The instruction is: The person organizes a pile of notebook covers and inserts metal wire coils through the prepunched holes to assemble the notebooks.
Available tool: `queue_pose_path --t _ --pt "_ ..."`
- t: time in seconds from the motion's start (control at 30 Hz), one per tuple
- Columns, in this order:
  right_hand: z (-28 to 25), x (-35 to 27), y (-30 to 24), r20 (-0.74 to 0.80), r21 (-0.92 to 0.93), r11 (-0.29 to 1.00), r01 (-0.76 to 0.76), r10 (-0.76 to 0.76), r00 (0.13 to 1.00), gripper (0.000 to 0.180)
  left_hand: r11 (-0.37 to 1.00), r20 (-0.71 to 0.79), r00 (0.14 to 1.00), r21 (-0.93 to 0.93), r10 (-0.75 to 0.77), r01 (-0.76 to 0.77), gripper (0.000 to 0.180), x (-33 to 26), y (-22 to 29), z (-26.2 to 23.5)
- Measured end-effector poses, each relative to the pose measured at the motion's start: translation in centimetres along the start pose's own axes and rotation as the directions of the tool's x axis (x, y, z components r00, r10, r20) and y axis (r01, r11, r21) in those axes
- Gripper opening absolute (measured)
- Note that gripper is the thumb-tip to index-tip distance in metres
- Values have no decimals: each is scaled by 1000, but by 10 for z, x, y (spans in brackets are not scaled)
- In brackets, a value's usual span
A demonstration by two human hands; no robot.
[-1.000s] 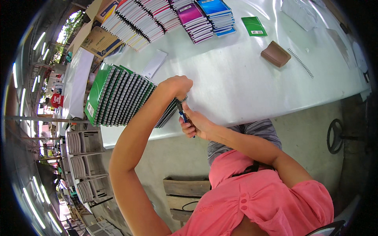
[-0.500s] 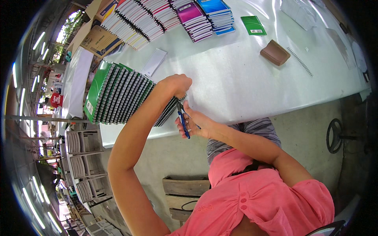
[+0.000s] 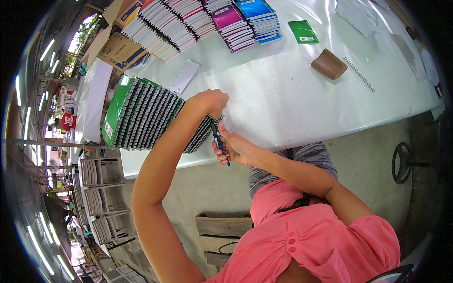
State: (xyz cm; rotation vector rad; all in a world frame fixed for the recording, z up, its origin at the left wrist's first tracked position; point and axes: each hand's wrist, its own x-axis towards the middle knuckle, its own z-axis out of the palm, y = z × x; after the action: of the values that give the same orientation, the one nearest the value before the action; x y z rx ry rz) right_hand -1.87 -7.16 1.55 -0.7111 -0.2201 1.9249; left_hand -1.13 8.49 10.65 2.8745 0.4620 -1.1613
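Note:
Green-covered spiral notebooks (image 3: 146, 111) stand packed in a slanting row at the left of the table, black coils facing up. My left arm crosses over the row. At its near right end my left hand (image 3: 211, 102) is closed against a spiral notebook, its fingertips mostly hidden. A short piece of coil (image 3: 219, 118) shows just below that hand. My right hand (image 3: 236, 147) is wrapped round blue-handled pliers (image 3: 218, 140), whose dark jaws point up at the coil end. The pliers' handles are squeezed nearly together.
A small white spiral pad (image 3: 185, 77) lies beyond the row. Stacks of purple notebooks (image 3: 231, 26) and blue notebooks (image 3: 259, 21) stand at the back beside a cardboard box (image 3: 118, 49). Farther right lie a green notebook (image 3: 303, 32), a brown block-like object (image 3: 329, 64) and a loose coil (image 3: 359, 74).
My right fingers have tightened and the pliers' handles have come closer together. My left hand has barely moved.

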Motion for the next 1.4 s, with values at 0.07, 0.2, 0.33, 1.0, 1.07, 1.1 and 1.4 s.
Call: queue_pose_path --t 0.07,0.2,0.33,1.0,1.07,1.1,1.4 --pt "0 0 -1 6 2 1000 10 -10 1000 71 1000 6 1000 11 -7 7 26 -2 1 -3" --pt "-1 3 -3 12 34 999 19 -20 1000 70 1000 -23 1000 -12 -14 14 26 -3 1 -5" --pt "-4 6 -3 -5 32 999 -7 7 1000 70 999 22 999 20 -37 36 26 3 -1 -5" --pt "-10 5 -8 -37 56 992 -109 111 993 76 999 4 999 24 -46 46 27 13 -4 0" --pt "-9 4 -8 -34 49 993 -110 112 993 76 998 5 999 36 -45 44 27 13 -4 1" --pt "-8 5 -8 -36 55 994 -94 96 995 75 999 -7 999 24 -35 35 27 12 -5 2" --pt "-16 8 -5 -12 133 980 -147 150 989 72 997 -25 999 73 -31 33 32 13 0 2"
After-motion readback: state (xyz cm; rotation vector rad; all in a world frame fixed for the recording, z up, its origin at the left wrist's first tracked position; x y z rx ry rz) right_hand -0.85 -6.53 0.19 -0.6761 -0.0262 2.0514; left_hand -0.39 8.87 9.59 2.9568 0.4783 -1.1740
